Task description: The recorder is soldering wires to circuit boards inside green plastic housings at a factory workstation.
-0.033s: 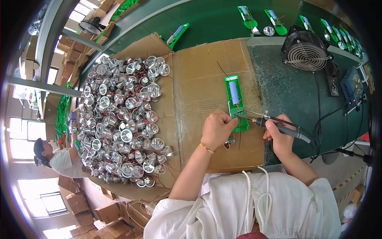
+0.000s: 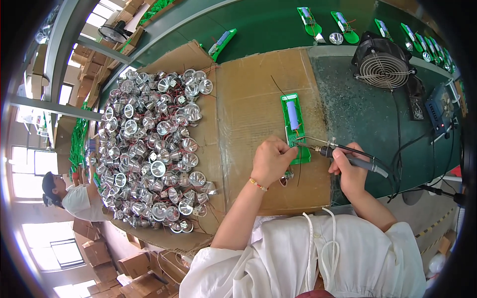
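A green plastic housing (image 2: pixel 302 157) lies on the cardboard, with a purple cylindrical battery (image 2: pixel 292 115) and a small circuit board inside. My left hand (image 2: pixel 271 160) is at its lower left, thumb and fingertips pinched together over the board; what they pinch is hidden. Below those fingertips, a small silver reflector (image 2: pixel 284 181) shows partly. Gripped in my right hand (image 2: pixel 350 169) is a soldering iron (image 2: pixel 357 161), with a thin metal feed tube (image 2: pixel 313 141) alongside. Its tip points left onto the board, close to my left fingertips.
Many silver reflectors with red and black wires (image 2: pixel 151 149) are heaped on cardboard at left. A black fan (image 2: pixel 381 67) and blue soldering station (image 2: pixel 439 113) stand at right, with cables trailing. Green housings (image 2: pixel 309 22) line the far surface. Another person (image 2: pixel 74 196) works at far left.
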The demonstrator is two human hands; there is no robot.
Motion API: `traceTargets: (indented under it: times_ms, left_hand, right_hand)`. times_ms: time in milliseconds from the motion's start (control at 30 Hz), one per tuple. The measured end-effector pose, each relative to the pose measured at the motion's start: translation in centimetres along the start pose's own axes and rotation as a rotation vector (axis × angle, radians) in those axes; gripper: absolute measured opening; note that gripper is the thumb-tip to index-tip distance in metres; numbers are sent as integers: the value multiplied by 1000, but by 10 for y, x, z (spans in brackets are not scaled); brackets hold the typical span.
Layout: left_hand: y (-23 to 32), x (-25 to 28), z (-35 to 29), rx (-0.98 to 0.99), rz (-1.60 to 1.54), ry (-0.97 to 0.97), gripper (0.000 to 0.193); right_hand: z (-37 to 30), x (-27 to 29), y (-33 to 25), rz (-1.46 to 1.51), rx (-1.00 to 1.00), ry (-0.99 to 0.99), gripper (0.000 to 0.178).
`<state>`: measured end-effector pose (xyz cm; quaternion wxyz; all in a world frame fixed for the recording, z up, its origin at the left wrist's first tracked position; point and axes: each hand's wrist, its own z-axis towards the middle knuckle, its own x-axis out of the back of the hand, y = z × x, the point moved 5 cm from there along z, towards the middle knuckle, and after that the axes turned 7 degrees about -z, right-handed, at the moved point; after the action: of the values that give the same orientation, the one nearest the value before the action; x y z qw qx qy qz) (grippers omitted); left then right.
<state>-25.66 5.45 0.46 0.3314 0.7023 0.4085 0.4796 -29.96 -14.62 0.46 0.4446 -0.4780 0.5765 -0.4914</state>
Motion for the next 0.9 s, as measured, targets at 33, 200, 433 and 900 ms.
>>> traceTargets:
  times_ms: [33, 200, 433, 900]
  left_hand:
    - [3, 0, -1, 5, -6, 1, 23]
    - [-1, 0, 1, -17, 5, 9, 23]
    - [3, 2, 0, 16, 21, 15, 23]
    - [55, 13, 112, -373, 480, 134, 19]
  right_hand:
    - [-1, 1, 4, 52, -50, 18, 14]
    - [-8, 4, -3, 53, 74, 77, 13]
    - [-7, 9, -6, -40, 232, 55, 13]
    - [7, 49, 10, -141, 196, 194, 14]
